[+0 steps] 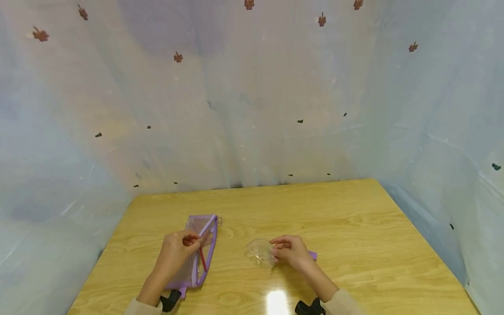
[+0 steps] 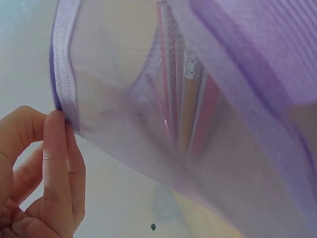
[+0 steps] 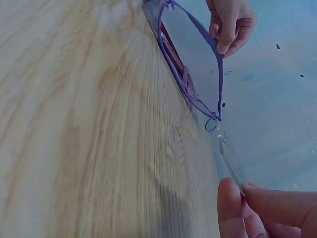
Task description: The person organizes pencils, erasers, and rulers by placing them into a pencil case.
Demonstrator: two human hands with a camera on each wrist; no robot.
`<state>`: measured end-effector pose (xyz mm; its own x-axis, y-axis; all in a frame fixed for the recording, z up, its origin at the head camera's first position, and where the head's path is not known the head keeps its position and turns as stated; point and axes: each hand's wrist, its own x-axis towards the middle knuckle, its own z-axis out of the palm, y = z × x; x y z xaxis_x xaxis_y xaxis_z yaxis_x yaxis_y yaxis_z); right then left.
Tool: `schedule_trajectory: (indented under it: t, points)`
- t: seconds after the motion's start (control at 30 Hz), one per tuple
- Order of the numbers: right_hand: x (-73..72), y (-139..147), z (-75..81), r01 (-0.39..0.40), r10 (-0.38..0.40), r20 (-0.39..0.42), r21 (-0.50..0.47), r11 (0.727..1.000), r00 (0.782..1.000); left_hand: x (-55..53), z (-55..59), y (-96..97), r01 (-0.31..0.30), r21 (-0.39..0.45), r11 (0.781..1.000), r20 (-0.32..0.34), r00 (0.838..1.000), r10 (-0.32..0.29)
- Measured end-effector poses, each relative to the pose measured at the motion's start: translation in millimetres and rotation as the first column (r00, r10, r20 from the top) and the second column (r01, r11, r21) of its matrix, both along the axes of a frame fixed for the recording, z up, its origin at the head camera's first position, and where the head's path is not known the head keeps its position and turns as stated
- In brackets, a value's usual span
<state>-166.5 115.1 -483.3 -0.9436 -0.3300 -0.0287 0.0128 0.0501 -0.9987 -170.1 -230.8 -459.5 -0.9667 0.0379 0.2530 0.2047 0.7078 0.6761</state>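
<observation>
A purple-trimmed, see-through pencil case [image 1: 187, 269] lies on the left of the table. My left hand [image 1: 176, 253] pinches its zip edge and holds the mouth apart. Through the mesh in the left wrist view show a pencil [image 2: 189, 94] and other long pink-red items. On the right, my right hand [image 1: 292, 252] pinches a thin, clear, round-edged piece like a protractor [image 1: 257, 251] between thumb and fingers, raised off the table. The right wrist view shows this protractor [image 3: 229, 161] nearly edge-on, apart from the case.
The wood-grain table [image 1: 315, 210] has a pale patterned curtain [image 1: 252, 109] behind it and at its sides. Beside the right hand lies a purple item [image 1: 313, 255], mostly hidden. A small ring [image 1: 220, 221] hangs at the case's far corner.
</observation>
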Motion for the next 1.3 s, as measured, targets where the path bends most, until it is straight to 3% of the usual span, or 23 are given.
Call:
schedule_trajectory:
  t: [0.4, 1.3]
  points:
    - [-11.5, -23, -2.4, 0.022, -0.022, -0.016, -0.024, 0.999, 1.000, -0.5, -2.4, 0.3, -0.006, -0.010, 1.000, -0.048, 0.999, 0.006]
    - [-34.3, -61, -0.2, 0.025, -0.019, 0.076, -0.086, 0.996, 0.997, 0.5, -2.7, 1.6, -0.007, 0.001, 1.000, -0.021, 1.000, 0.007]
